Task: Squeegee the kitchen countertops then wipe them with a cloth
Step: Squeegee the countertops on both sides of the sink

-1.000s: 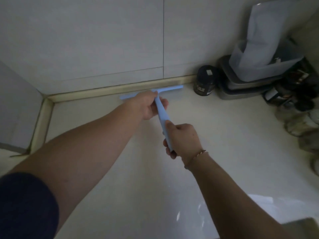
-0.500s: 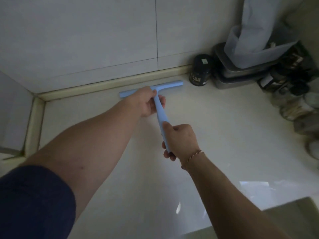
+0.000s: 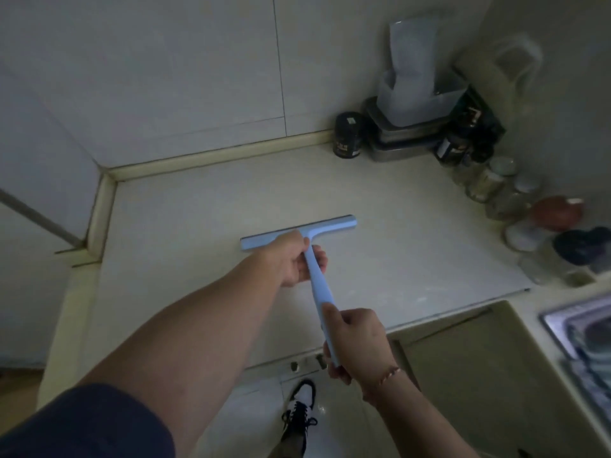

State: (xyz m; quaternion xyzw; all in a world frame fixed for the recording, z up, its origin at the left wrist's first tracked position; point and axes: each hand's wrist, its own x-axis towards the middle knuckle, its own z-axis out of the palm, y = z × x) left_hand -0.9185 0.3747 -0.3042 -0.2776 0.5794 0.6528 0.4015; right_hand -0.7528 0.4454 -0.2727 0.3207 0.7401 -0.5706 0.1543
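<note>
The blue squeegee (image 3: 299, 233) lies with its blade flat on the middle of the countertop (image 3: 413, 246), the left hand (image 3: 294, 259) gripping its neck to press down and the right hand (image 3: 355, 342) gripping the handle end, probably to pull it.

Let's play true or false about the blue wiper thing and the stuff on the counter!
1. Both hands hold the blue squeegee. True: the left hand grips near the blade, the right hand holds the handle's end.
2. The blade touches the back wall. False: it lies mid-countertop, away from the wall.
3. Jars stand along the counter's right side. True.
4. A cloth lies on the counter. False: none is visible.
5. The black jar stands beside the stacked metal containers. True.
</note>
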